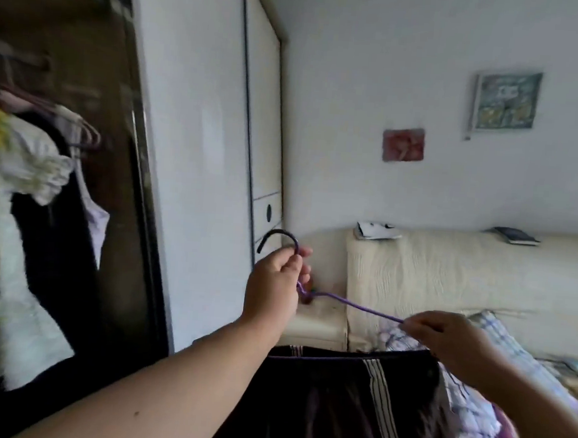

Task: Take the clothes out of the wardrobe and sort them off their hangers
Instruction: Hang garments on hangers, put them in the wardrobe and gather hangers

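Observation:
My left hand (pixel 274 286) grips the neck of a purple wire hanger (pixel 350 303) just under its dark hook. A dark garment with white side stripes (pixel 346 404) is draped over the hanger's lower bar. My right hand (pixel 443 335) holds the hanger's right shoulder, its fingers curled around the wire. On the left the wardrobe (pixel 83 102) stands open, with a white frilled top (pixel 13 233), a dark garment and a pale strappy top hanging on hangers inside.
White sliding wardrobe doors (pixel 200 144) stand just behind my left hand. A cream padded headboard (pixel 465 275) and a bed with checked bedding (pixel 498 339) lie to the right. Books rest on the headboard's top, and two pictures hang on the wall.

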`<state>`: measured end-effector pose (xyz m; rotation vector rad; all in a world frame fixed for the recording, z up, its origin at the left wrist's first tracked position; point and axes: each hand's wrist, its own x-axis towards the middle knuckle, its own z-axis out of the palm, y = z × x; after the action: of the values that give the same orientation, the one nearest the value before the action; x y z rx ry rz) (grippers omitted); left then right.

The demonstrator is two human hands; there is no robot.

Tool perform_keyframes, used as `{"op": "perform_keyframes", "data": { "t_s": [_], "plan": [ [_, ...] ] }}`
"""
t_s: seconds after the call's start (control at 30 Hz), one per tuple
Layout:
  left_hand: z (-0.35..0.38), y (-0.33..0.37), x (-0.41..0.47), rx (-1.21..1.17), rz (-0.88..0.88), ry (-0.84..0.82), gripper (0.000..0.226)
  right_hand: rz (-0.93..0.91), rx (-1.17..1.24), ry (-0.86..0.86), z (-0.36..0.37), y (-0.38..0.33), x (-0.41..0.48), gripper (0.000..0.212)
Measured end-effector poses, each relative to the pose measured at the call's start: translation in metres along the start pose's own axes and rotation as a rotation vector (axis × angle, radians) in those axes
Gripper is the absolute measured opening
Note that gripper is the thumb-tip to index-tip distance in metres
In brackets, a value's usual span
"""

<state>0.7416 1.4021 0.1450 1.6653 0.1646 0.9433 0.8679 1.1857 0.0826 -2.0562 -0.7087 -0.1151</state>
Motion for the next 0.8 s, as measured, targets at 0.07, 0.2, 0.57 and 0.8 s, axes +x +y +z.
{"op": "perform_keyframes", "data": {
  "t_s": [0.07, 0.2, 0.57, 0.8],
  "plan": [
    [-0.039, 0.011, 0.014, 0.022, 0.042, 0.102, 0.034, -0.061, 0.028, -0.056, 0.026, -0.038, 0.019, 0.011],
    [-0.118, 0.041, 0.046, 0.081, 0.119, 0.263, 0.035, -0.174, 0.101, -0.158, 0.07, -0.12, 0.042, 0.017],
    [-0.341, 0.165, 0.163, 0.374, 0.411, 0.517, 0.029, -0.501, 0.412, -0.325, 0.17, -0.375, 0.09, 0.022],
    [-0.446, 0.223, 0.239, 0.817, 0.451, 0.675, 0.021, -0.636, 0.478, -0.281, 0.238, -0.493, 0.138, 0.032]
  ]
}}
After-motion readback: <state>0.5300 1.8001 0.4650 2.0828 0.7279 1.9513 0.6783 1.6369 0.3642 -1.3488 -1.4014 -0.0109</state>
